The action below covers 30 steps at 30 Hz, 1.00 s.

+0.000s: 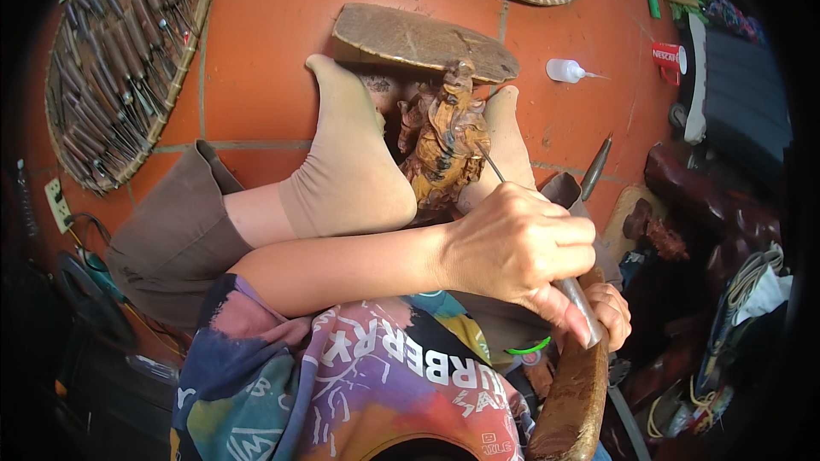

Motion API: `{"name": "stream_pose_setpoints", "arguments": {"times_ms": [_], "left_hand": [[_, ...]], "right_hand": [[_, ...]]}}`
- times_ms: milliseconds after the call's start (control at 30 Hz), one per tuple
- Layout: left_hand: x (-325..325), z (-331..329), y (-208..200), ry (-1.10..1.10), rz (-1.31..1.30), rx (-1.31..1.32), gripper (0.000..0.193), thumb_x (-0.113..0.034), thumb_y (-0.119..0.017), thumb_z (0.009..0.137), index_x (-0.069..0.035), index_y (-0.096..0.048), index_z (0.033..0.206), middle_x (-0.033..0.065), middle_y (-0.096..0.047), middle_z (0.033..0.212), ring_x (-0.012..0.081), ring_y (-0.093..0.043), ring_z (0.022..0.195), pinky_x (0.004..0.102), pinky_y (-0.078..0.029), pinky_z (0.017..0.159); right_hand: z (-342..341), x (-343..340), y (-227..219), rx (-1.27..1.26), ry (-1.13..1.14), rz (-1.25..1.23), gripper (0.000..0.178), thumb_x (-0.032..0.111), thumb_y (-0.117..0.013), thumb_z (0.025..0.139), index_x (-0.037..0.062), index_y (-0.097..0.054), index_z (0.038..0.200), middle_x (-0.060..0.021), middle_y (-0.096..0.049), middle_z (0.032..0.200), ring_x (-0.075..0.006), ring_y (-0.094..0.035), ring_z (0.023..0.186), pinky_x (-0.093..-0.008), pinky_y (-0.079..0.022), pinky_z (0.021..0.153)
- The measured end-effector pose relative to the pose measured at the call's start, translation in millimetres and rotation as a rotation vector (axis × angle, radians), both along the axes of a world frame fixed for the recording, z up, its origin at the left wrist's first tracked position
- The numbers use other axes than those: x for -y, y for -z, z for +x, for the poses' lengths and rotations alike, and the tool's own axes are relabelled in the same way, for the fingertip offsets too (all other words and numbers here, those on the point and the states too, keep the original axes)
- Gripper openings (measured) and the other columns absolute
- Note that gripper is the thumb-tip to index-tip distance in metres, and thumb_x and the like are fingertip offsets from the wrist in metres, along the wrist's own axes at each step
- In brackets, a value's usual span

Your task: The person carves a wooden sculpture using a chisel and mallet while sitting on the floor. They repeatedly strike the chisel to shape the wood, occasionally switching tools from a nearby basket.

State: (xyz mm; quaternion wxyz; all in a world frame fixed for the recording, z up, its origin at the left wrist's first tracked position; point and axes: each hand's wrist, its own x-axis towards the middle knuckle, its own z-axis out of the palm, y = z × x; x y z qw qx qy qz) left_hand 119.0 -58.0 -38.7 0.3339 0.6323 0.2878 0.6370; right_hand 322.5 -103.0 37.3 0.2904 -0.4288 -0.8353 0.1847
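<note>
"Where's the carving (pixel 446 141)?"
"Centre of frame, just above the left grip (pixel 534 243), curled around a chisel (pixel 579 307). Right grip (pixel 612 316) clasps a mallet (pixel 571 401)."
"And the surface?"
"Orange tiled floor (pixel 265 43), tool basket (pixel 202 13) upper left."

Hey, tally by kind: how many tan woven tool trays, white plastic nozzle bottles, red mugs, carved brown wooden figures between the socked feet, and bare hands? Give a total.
Tan woven tool trays: 2
White plastic nozzle bottle: 1
Red mug: 1
Carved brown wooden figure: 1
Bare hands, left hand and right hand: 2
Total: 7
</note>
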Motion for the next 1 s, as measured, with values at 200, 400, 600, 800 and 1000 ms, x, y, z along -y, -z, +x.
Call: {"name": "stream_pose_setpoints", "arguments": {"times_ms": [200,400,600,800,1000], "left_hand": [[4,-10,11,-0.063,0.064,0.126,0.060,-0.059,-0.067,0.078,-0.011,-0.040,0.054,0.0014,-0.038,0.058,0.0191,-0.048,0.048,0.0312,-0.039,0.043],[1,-18,16,-0.027,0.060,0.175,0.056,-0.051,-0.067,0.081,-0.012,-0.039,0.054,0.0015,-0.038,0.057,0.0189,-0.048,0.046,0.0301,-0.037,0.041],[4,-14,17,-0.033,0.040,0.203,0.055,-0.050,-0.065,0.083,-0.012,-0.038,0.054,0.0017,-0.036,0.055,0.0192,-0.047,0.044,0.0300,-0.036,0.041],[1,-17,17,-0.013,0.049,0.185,0.055,-0.051,-0.064,0.084,-0.012,-0.038,0.054,0.0019,-0.037,0.055,0.0196,-0.047,0.045,0.0302,-0.037,0.041],[1,-15,19,-0.017,0.030,0.214,0.054,-0.049,-0.066,0.082,-0.011,-0.039,0.054,0.0022,-0.038,0.055,0.0203,-0.048,0.045,0.0306,-0.038,0.041]], "right_hand": [[-8,-3,-2,0.054,-0.011,-0.059,0.025,0.006,-0.077,0.068,0.0038,-0.053,0.074,-0.0058,-0.052,0.053,-0.0185,-0.056,0.047,-0.0300,-0.047,0.047],[-26,-12,-7,0.159,-0.074,-0.065,0.019,0.006,-0.067,0.069,0.0048,-0.048,0.070,-0.0051,-0.053,0.055,-0.0182,-0.056,0.050,-0.0274,-0.042,0.046],[-9,-7,1,0.121,-0.086,-0.071,0.019,0.008,-0.068,0.069,0.0038,-0.049,0.071,-0.0053,-0.053,0.055,-0.0187,-0.056,0.049,-0.0283,-0.043,0.046],[-14,-12,1,0.130,-0.114,-0.089,0.019,0.009,-0.068,0.071,0.0028,-0.050,0.071,-0.0064,-0.054,0.055,-0.0192,-0.056,0.049,-0.0290,-0.044,0.047],[-10,-13,0,0.133,-0.126,-0.093,0.020,0.010,-0.068,0.072,0.0017,-0.050,0.072,-0.0076,-0.054,0.056,-0.0197,-0.055,0.049,-0.0296,-0.045,0.047]]}}
